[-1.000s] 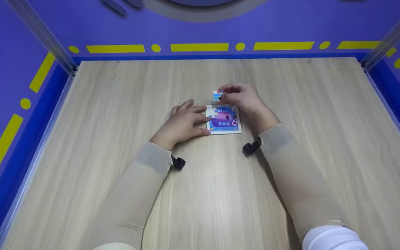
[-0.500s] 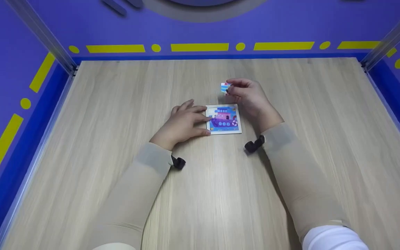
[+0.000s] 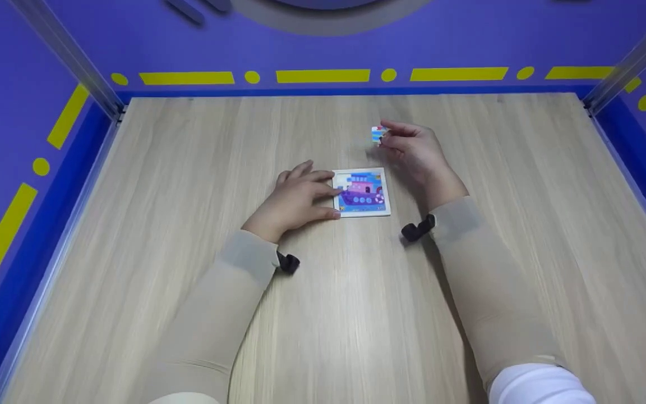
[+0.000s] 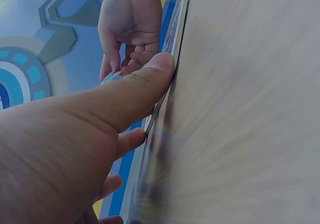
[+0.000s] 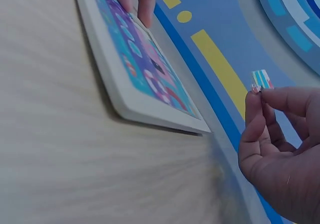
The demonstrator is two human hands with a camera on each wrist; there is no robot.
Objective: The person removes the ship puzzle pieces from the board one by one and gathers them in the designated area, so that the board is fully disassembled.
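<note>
A square jigsaw puzzle in a white frame, with a pink and purple ship picture, lies on the table; a pale patch shows at its upper left. My left hand rests along its left side, fingers spread, with the thumb at the lower left corner and other fingertips on the picture. Beyond the board's upper right, my right hand pinches a small puzzle piece between thumb and fingers, raised above the table. In the right wrist view that puzzle piece shows blue, white and yellowish stripes with some red.
The wood-grain table is enclosed by blue-purple panels with yellow dashes and dots at the back and both sides. Small black wrist cameras stick out from the inner sides of both cuffs.
My right hand has lifted the puzzle piece away from the board's top edge, moving back and to the right. The left hand and the board have stayed in place.
</note>
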